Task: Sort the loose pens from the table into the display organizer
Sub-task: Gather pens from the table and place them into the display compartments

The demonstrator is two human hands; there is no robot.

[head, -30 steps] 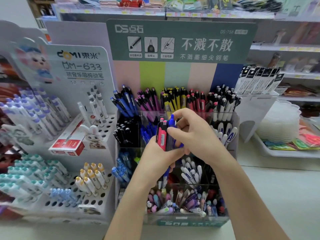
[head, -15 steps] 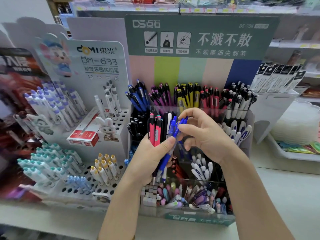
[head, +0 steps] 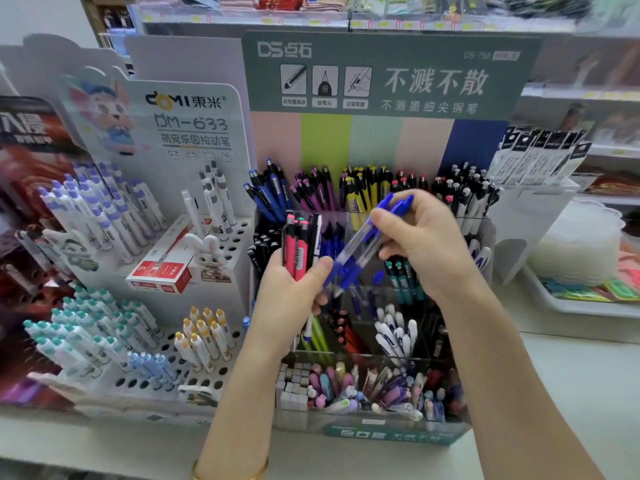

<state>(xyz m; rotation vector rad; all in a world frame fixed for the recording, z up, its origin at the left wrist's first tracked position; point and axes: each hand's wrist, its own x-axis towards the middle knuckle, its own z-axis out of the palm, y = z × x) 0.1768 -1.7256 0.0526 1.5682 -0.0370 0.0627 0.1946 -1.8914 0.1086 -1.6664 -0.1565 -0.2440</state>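
— What's moved?
— From the left: my left grip (head: 294, 299) has stayed in front of the display organizer (head: 391, 435), fingers curled round the bundle of pink and black pens (head: 300, 245), which stands upright. The blue pens (head: 363, 245) have come most of the way out of that bundle. They now slant with clickers up to the right and tips just beside my left thumb. I can't tell whether they're quite free.
— And the right grip?
— The right grip (head: 427, 244) pinches those blue pens along their upper half, fingers and thumb closed on them.
— How do you finish it cleanly?
— I'd draw them along their own length until the tips clear the thumb, so nothing drags a pink one out. Then I'd turn them tips down and carry them to the blue compartment (head: 272, 194) at the left end of the back row, which looks the likeliest match. I'd lower them together, while the left keeps firm on the rest.
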